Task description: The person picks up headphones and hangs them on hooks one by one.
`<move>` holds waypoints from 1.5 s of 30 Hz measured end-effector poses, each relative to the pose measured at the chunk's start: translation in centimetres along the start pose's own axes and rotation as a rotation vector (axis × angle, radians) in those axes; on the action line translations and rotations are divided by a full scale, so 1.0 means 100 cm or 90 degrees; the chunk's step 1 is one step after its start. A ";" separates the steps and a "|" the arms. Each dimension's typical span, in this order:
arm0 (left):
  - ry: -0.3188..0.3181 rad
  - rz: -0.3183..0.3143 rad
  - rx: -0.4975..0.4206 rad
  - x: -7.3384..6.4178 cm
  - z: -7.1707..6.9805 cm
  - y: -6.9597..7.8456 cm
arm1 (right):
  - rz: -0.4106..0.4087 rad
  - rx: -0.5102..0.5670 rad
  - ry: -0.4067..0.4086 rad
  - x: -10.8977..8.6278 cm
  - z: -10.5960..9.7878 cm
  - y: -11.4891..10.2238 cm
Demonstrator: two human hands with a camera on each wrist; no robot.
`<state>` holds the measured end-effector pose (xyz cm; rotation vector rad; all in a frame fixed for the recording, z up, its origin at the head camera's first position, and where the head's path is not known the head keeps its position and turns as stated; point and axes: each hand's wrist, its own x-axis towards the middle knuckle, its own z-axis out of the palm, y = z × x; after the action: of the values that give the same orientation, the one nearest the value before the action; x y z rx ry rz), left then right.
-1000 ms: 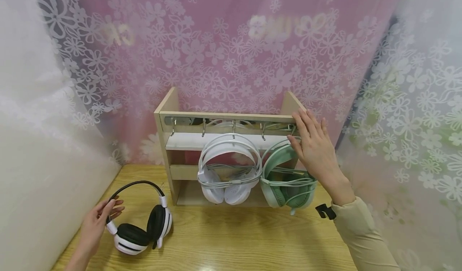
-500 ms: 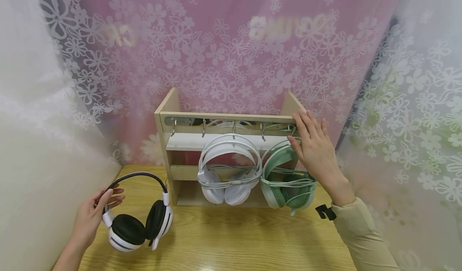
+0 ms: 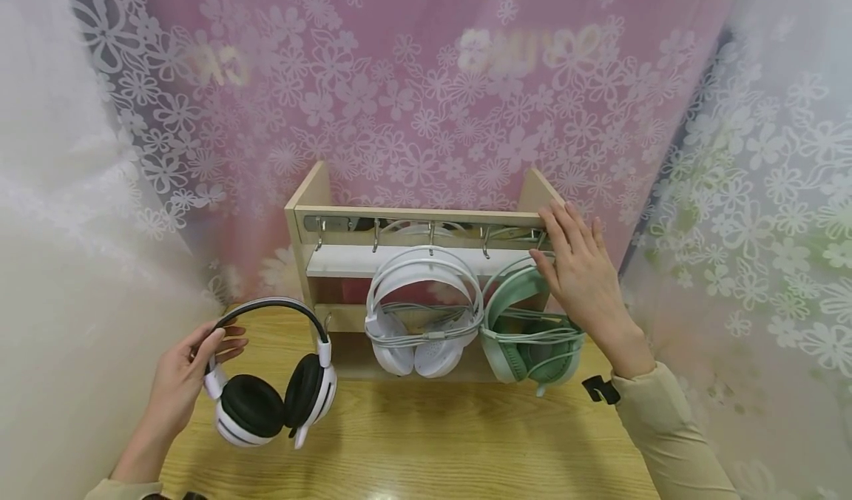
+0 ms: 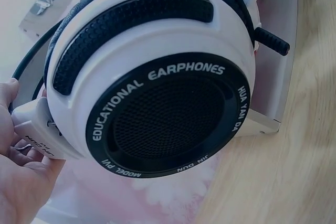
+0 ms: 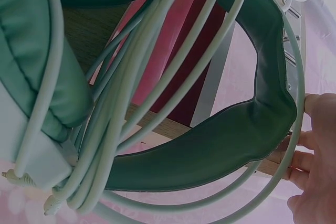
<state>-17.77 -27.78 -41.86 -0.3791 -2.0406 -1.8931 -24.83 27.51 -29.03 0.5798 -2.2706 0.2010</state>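
My left hand [image 3: 181,382] grips the black headband of white-and-black headphones [image 3: 249,405] at its left side, holding them up in front of the rack's left end. In the left wrist view, one ear cup [image 4: 168,108] lettered "EDUCATIONAL EARPHONES" fills the middle, and a short black microphone stub sticks out. My right hand [image 3: 586,282] rests with extended fingers on the top right corner of the wooden rack [image 3: 426,213]. Green headphones [image 3: 532,337], their cable bundled, hang just below that hand. White headphones [image 3: 426,322] with a bundled cable hang from the middle hook.
Several metal hooks [image 3: 319,234] line the rack's front board; those at the left carry nothing. A white shelf [image 3: 339,262] lies behind them. The rack stands on a wood-grain table [image 3: 413,448], with flowered curtains [image 3: 426,115] behind and at the sides.
My left hand has raised the white-and-black headphones, moving them slightly left and then right toward the rack. My right hand and the hanging headphones have stayed put.
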 end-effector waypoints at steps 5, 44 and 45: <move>-0.012 0.026 -0.001 0.006 0.004 0.003 | 0.001 0.001 -0.001 -0.001 0.001 0.000; -0.026 0.168 -0.020 0.060 0.020 0.066 | 0.001 -0.006 0.000 0.000 -0.001 0.000; -0.026 0.167 -0.020 0.061 0.021 0.068 | 0.002 -0.006 -0.001 0.000 -0.001 0.000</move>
<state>-20.69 -25.35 -33.32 -0.6642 -1.8826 -1.7713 -24.78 27.52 -29.00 0.5725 -2.2725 0.1910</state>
